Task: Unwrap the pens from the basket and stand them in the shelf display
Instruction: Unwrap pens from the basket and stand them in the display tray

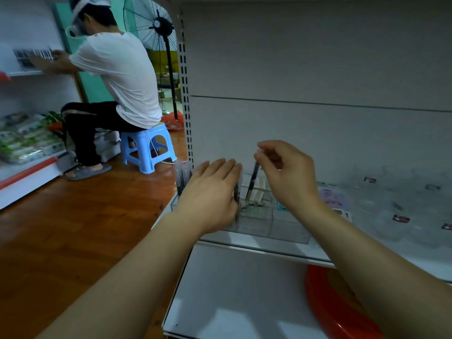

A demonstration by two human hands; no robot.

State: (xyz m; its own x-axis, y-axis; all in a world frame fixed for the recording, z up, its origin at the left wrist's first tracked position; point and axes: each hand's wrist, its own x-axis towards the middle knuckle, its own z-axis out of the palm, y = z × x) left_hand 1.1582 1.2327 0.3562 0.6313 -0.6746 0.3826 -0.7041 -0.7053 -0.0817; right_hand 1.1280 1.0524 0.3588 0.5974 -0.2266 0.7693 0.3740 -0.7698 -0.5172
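At the far left a second person (115, 77) in a white shirt is sitting on a blue stool (146, 149) and reaching both hands to a shelf (22, 73) of dark striped goods, whose print is blurring past reading; pale green packets (22, 138) are lying on the lower shelf beneath, and a black fan (156, 25) is standing behind on the wooden floor (85, 216). Moving right, a few pens (182, 177) in clear wrap are standing at the left end of the display (264, 216), a clear divided box sitting on the white shelf (256, 243) edge. The left hand (211, 194) is reaching over it, back up and fingers straight and together, resting against the box's left part with dark pens showing at its fingertips; whether it is gripping any of them cannot be told. Just beside it the right hand (286, 172) is pinching the top of one dark pen (252, 183) between thumb and curled fingers, and the pen is hanging nearly upright with its tip down inside a middle compartment, near pale cards. Farther right, clear wrappers (391, 204) with small dark labels are lying scattered on the shelf, their writing too small to read, next to a pinkish printed sheet (333, 198). Below, the red basket (330, 307) is sitting on the lower shelf, partly hidden by the right forearm.
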